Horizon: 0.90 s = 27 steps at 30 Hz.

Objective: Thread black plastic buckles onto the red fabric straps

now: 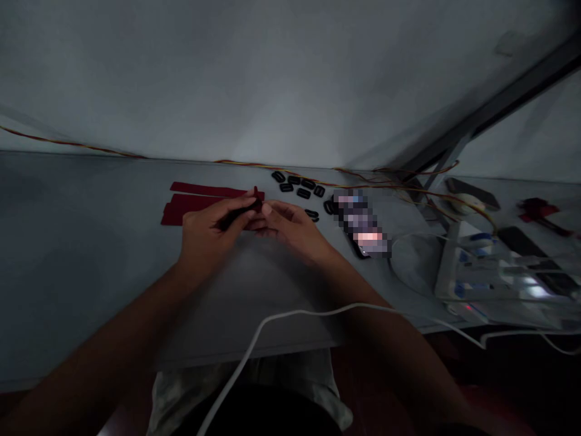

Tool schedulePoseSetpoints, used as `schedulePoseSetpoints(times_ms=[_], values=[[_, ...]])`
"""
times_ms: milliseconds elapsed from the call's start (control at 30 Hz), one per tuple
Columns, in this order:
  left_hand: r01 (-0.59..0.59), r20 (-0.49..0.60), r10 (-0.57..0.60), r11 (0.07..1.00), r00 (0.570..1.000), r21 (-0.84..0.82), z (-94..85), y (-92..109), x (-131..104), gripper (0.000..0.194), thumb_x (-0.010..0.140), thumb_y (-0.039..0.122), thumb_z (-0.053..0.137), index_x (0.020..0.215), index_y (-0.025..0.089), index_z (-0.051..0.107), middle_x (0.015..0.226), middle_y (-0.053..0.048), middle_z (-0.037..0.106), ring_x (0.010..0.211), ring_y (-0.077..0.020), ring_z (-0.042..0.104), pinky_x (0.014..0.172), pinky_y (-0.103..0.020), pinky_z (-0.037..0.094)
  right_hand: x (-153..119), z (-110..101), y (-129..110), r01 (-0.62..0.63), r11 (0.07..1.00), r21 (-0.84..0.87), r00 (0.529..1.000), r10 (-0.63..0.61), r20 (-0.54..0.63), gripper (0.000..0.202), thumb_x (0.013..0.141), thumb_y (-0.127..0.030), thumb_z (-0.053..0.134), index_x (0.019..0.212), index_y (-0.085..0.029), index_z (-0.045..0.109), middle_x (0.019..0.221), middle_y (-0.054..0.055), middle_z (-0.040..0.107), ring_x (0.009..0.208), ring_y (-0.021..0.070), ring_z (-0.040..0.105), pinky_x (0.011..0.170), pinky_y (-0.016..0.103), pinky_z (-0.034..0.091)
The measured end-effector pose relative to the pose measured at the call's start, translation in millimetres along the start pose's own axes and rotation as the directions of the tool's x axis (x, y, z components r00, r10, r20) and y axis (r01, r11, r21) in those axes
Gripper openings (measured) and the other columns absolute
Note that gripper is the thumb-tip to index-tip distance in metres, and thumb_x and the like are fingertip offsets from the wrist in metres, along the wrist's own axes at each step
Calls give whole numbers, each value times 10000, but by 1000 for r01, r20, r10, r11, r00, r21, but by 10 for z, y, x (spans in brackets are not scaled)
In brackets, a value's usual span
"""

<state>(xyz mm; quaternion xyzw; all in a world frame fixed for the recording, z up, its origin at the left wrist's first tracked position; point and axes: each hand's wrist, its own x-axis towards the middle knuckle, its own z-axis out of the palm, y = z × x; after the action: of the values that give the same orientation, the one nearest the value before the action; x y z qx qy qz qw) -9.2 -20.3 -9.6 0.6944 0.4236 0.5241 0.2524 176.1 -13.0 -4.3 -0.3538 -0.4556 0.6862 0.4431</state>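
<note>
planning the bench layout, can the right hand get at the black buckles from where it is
Probably yes: the black buckles lie just beyond the right hand with nothing visible between, though it seems busy at a red piece.

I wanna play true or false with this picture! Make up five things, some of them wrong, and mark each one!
1. The left hand and right hand meet at a dark red piece. True.

2. The black buckles are stacked in a tower. False: they lie spread out on the grey table.

3. Flat red strips lie on the table. True.

4. The phone is left of the red strips. False: it lies to their right, beyond both hands.

5. The white cable passes behind the right forearm. False: it crosses in front of it in this view.
</note>
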Motion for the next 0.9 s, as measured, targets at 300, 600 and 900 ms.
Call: schedulePoseSetpoints(times_ms=[300,600,900], values=[[-368,196,318,867,928,336,-50,-100,26,501,990,139,657,1464,285,589,1321,-17,763,1151,-186,764,1025,-306,635,13,-93,-3,68,997,-39,990,-73,-123,402,732,-345,898,1099,-226,787,1060,23,787,934,166,727,895,327,595],[-646,389,517,641,763,416,-390,5,-91,255,1000,91,580,1222,140,695,954,-74,789,865,-195,763,836,-308,648,-125,-32,-74,95,770,-630,995,-50,89,400,831,-347,802,1205,-204,812,1005,34,807,903,208,711,803,314,528],[-567,575,278,711,769,415,-941,31,-715,393,1030,113,485,1361,224,663,1165,-104,795,1034,-254,774,897,-403,650,-167,235,112,433,424,-796,872,25,488,268,886,-270,818,1139,-184,814,1134,118,741,1074,257,674,1001,398,513]])
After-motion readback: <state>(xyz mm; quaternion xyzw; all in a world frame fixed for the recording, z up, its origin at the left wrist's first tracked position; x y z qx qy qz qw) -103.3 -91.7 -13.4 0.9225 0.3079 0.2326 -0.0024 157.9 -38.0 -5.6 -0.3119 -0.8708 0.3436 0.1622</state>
